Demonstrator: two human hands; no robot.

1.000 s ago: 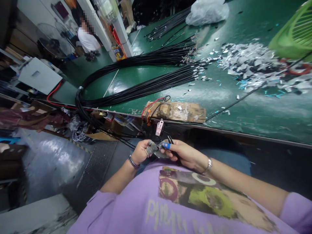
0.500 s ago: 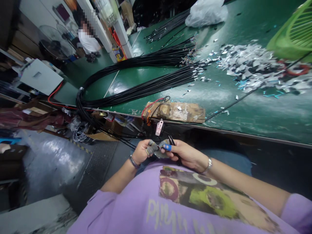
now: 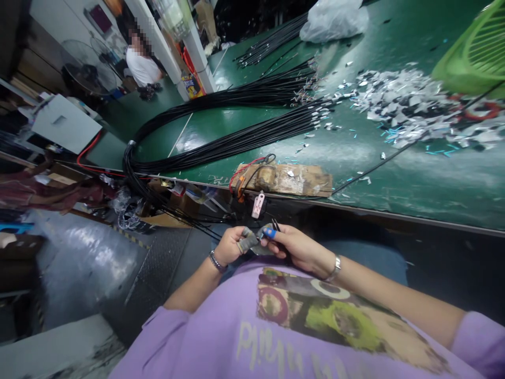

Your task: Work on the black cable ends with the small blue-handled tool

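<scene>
Both my hands meet in my lap below the table edge. My left hand (image 3: 229, 245) is closed, its fingertips wrapped in grey tape, pinching a small item I cannot make out. My right hand (image 3: 295, 247) is closed too, a blue wrap on one fingertip, with a thin black cable (image 3: 275, 225) running out from between the fingers. The two hands touch at the fingertips. A long bundle of black cables (image 3: 236, 139) loops across the green table and hangs off its left edge.
A worn wooden block (image 3: 292, 180) with red wires sits at the table's near edge. Silver and black scraps (image 3: 410, 105) litter the right side, beside a green basket (image 3: 477, 52). A white plastic bag (image 3: 335, 21) lies at the back. A person in white (image 3: 142, 63) sits far left.
Almost nothing has changed. My hands stay together in my lap and have shifted very slightly upward; the fingertips keep working the small item.
</scene>
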